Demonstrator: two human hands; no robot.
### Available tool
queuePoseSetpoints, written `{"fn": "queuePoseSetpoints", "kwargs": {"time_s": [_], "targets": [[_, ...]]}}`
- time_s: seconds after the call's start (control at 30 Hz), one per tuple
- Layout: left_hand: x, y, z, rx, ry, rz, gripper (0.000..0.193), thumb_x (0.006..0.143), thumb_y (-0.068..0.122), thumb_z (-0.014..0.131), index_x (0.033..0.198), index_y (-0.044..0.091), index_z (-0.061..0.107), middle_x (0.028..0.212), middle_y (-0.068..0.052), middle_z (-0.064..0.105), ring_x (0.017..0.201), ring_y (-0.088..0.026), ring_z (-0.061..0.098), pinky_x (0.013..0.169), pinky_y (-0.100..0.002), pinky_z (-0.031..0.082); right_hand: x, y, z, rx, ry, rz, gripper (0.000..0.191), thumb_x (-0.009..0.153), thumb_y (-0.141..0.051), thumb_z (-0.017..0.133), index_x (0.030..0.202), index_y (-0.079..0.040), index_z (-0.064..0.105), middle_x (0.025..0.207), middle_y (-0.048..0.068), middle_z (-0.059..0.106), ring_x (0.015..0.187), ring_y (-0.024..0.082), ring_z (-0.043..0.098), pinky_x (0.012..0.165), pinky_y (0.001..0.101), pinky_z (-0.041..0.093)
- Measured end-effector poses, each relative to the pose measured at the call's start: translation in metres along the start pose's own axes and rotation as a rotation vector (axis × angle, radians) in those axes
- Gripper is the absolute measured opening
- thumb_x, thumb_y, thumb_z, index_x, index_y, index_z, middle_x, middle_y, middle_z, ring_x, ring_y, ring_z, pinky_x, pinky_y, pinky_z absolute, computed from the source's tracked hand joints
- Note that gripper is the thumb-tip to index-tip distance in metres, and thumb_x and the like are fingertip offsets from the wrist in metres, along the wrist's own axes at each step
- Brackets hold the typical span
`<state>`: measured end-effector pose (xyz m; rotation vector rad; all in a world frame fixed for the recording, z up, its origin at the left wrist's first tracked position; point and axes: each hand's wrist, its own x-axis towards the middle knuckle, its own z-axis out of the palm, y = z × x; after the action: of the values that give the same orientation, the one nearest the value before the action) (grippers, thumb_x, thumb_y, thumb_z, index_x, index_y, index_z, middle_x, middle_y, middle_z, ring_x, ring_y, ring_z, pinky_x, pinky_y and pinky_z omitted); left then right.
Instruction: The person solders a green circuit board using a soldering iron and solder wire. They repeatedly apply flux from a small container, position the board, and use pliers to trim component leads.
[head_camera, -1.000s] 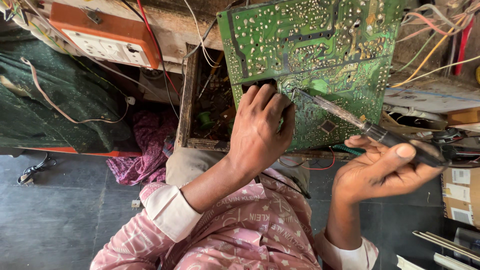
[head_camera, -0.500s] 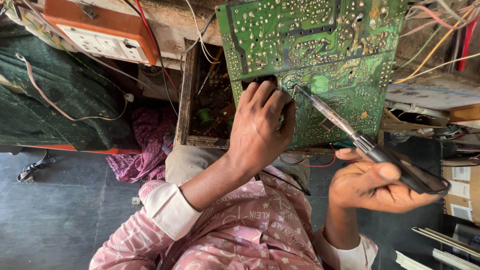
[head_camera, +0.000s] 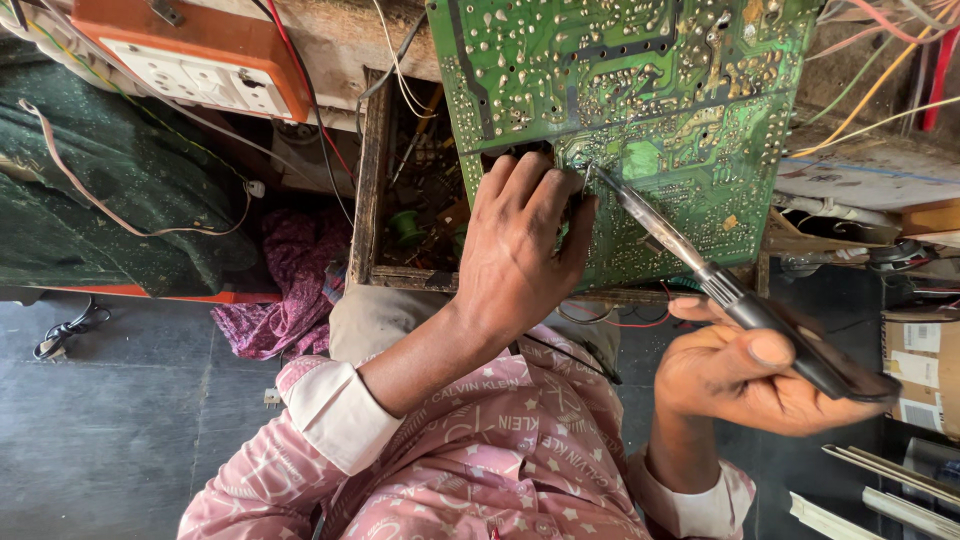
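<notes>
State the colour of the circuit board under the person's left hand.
Green, with silvery solder dots, on the circuit board; head view.
</notes>
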<state>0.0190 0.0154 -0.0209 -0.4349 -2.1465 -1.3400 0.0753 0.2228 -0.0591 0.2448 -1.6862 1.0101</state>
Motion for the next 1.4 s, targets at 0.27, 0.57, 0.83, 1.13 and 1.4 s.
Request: {"fn": "queuePoseSetpoints", "kwargs": {"time_s": [0.27,0.57,0.83,1.13,1.4], "targets": [[0.0,-0.001,0.004,-0.003,0.023,-0.003,0.015,0.095,0.008,0.074,0.104,0.003,0.062,0.096,-0.012,0.054,0.093,-0.033,0.053,0.086,-0.045,0.044,0.002,0.009,-0.026,-0.017,0.041,0.044,0.068,0.124,-0.032,0.044,0.163,-0.008,-0.007,0.103,0.03,0.065,0.055,0.031,0.068,0.055,0.041,0.059],[0.005,-0.001,0.012,-0.008,0.036,-0.033,0.013,0.09,0.003,0.074,0.093,0.004,0.061,0.088,-0.01,0.056,0.087,-0.032,0.055,0.082,-0.045,0.046,0.007,0.005,-0.029,-0.122,-0.015,0.035,0.06,0.127,-0.032,0.038,0.16,-0.007,-0.005,0.113,0.031,0.067,0.058,0.029,0.07,0.058,0.0376,0.061],[0.011,0.0,0.011,-0.072,0.008,-0.145,0.012,0.081,0.005,0.076,0.082,0.003,0.064,0.08,-0.01,0.063,0.078,-0.03,0.063,0.072,-0.043,0.051,0.007,0.008,-0.024,-0.04,0.077,0.066,0.066,0.123,-0.03,0.042,0.165,-0.007,-0.004,0.112,0.031,0.062,0.052,0.03,0.063,0.053,0.0413,0.058],[0.014,0.001,0.008,-0.089,-0.022,-0.193,0.01,0.081,0.005,0.076,0.08,0.003,0.067,0.078,-0.009,0.065,0.074,-0.028,0.066,0.068,-0.041,0.053,0.03,-0.009,-0.004,-0.042,-0.15,-0.112,0.041,0.119,-0.028,0.049,0.131,0.004,0.025,0.097,0.026,0.058,0.062,0.033,0.073,0.06,0.0379,0.062],[0.015,0.001,0.007,-0.104,-0.035,-0.222,0.011,0.082,0.007,0.076,0.079,0.002,0.067,0.078,-0.009,0.066,0.072,-0.027,0.067,0.066,-0.039,0.053,0.034,-0.008,-0.005,0.002,-0.205,-0.091,0.035,0.117,-0.027,0.056,0.126,-0.003,0.031,0.087,0.024,0.063,0.069,0.033,0.074,0.059,0.0323,0.062]]}}
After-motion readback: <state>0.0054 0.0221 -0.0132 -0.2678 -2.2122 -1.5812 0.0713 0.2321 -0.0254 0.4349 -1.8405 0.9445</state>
